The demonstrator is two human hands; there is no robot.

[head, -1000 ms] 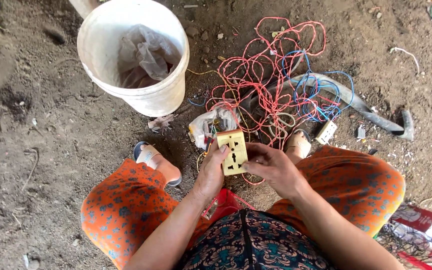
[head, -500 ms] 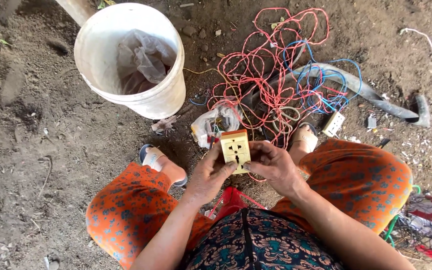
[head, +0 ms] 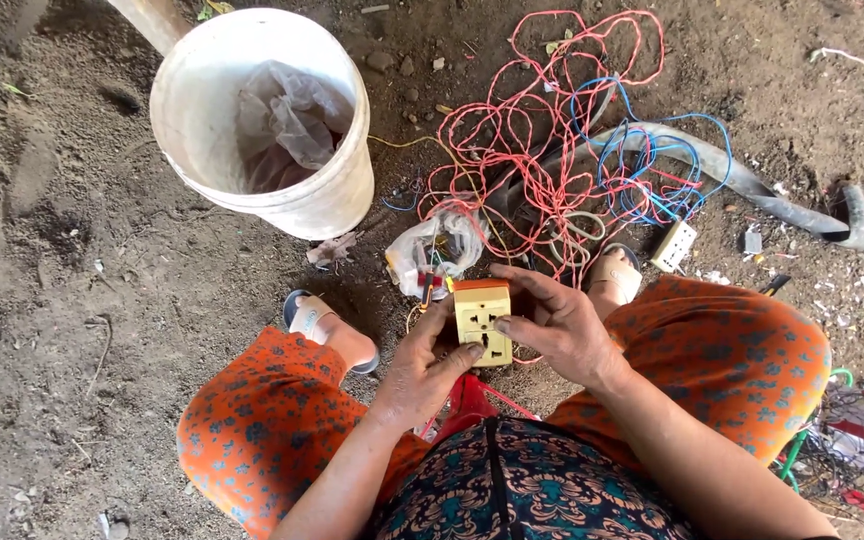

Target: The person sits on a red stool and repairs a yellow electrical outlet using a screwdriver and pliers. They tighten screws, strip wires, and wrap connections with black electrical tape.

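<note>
A yellow socket box (head: 482, 320) with an orange top edge is held between both hands, above my knees. My left hand (head: 419, 368) grips its left side and lower corner, thumb against the face. My right hand (head: 555, 328) wraps its right side, fingers curled over the top. Thin wires hang from the box toward the ground. Just beyond it lies a clear plastic bag (head: 434, 250) with small parts inside.
A white bucket (head: 262, 130) holding a crumpled plastic bag stands at the upper left on the dirt. A tangle of red and blue wires (head: 562, 150) lies ahead, with a grey rubber strip (head: 752, 185) and a white socket (head: 674, 245). My feet are in sandals.
The view has shifted slightly. My hands have drawn the socket box a little nearer to my body, and my right fingers have closed further over its top.
</note>
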